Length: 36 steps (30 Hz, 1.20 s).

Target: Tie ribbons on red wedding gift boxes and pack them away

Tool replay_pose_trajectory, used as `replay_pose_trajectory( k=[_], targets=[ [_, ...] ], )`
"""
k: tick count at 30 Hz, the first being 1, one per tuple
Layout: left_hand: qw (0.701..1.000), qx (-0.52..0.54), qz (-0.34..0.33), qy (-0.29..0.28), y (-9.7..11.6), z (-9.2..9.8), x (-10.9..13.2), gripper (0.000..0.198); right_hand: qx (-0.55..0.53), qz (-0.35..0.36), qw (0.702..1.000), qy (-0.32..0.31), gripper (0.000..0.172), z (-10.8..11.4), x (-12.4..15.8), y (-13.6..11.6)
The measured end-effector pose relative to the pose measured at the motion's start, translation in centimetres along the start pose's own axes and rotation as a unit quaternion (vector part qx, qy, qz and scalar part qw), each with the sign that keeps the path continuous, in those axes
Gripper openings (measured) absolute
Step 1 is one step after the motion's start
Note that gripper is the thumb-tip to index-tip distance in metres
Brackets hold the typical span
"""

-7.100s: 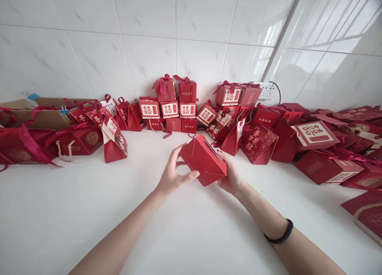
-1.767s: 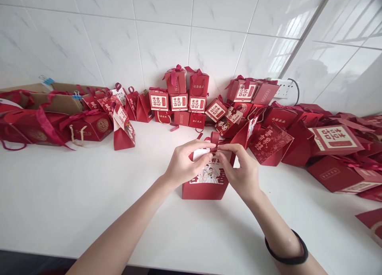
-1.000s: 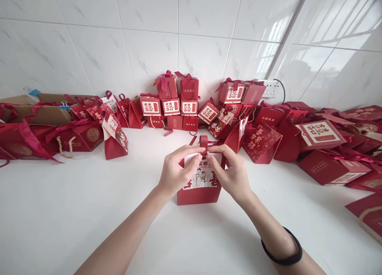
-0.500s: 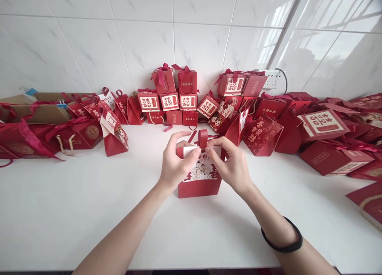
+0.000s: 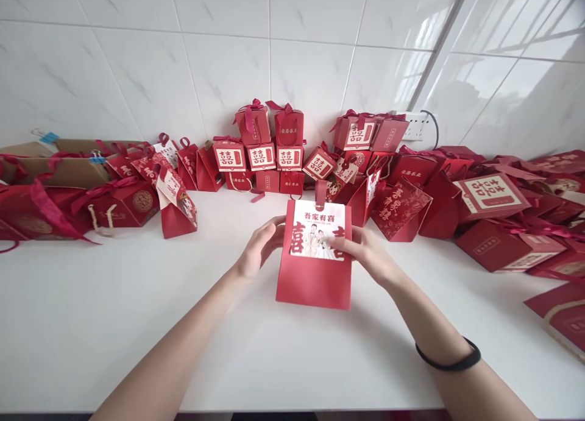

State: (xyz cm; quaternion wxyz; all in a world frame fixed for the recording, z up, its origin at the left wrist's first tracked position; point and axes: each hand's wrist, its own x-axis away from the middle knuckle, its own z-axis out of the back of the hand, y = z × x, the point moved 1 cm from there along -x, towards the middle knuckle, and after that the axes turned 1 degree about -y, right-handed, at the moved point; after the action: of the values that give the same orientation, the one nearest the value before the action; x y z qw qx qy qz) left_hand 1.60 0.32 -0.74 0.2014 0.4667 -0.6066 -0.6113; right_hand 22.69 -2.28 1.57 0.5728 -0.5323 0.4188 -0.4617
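Note:
A red gift box [image 5: 314, 275] with a white picture panel and a ribbon loop [image 5: 320, 193] on top stands on the white table [image 5: 114, 323] in front of me. My left hand [image 5: 258, 248] grips its left side, fingers curled round the edge. My right hand [image 5: 368, 254] holds the right side, thumb lying on the front panel. A black band sits on my right wrist.
Many red gift boxes [image 5: 269, 147] with ribbons are piled along the tiled wall, from far left to far right. Brown cardboard boxes [image 5: 59, 165] lie at the left. A wall socket [image 5: 418, 127] sits behind the pile. Another red box [image 5: 562, 317] lies at the right edge.
Both hands left the ribbon loop at the top and moved down to the box's sides. The box front now faces me fully, lifted or tilted toward me.

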Motion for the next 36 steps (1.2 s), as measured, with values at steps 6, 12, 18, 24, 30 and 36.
replay_pose_trajectory(
  k=[6, 12, 18, 24, 30, 36],
  targets=[
    [0.987, 0.09, 0.126, -0.039, 0.8, -1.4, 0.2, 0.047, -0.339, -0.16, 0.926, -0.047, 0.024, -1.5, -0.7, 1.9],
    [0.976, 0.127, 0.174, -0.039, 0.5, -1.6, 0.2, 0.045, -0.431, -0.176, 0.878, -0.11, 0.018, -1.9, -1.3, 3.0],
    [0.987, 0.114, 0.109, -0.005, 0.4, -1.9, -0.1, 0.053, -0.278, -0.126, 0.951, 0.039, 0.027, -1.7, -0.4, 1.5],
    [0.995, -0.09, 0.022, 0.045, -0.1, -1.0, 0.4, 0.063, 0.13, 0.109, 0.96, 0.224, 0.047, -0.1, 0.5, 1.2],
    [0.952, -0.222, 0.016, 0.208, -1.6, 0.5, 0.2, 0.058, 0.309, 0.148, 0.925, 0.167, 0.076, 0.1, -1.7, 4.2],
    [0.829, -0.303, 0.001, 0.469, -1.3, 4.2, 0.4, 0.05, 0.378, 0.095, 0.919, 0.058, 0.062, -0.3, -2.7, 7.2]
  ],
)
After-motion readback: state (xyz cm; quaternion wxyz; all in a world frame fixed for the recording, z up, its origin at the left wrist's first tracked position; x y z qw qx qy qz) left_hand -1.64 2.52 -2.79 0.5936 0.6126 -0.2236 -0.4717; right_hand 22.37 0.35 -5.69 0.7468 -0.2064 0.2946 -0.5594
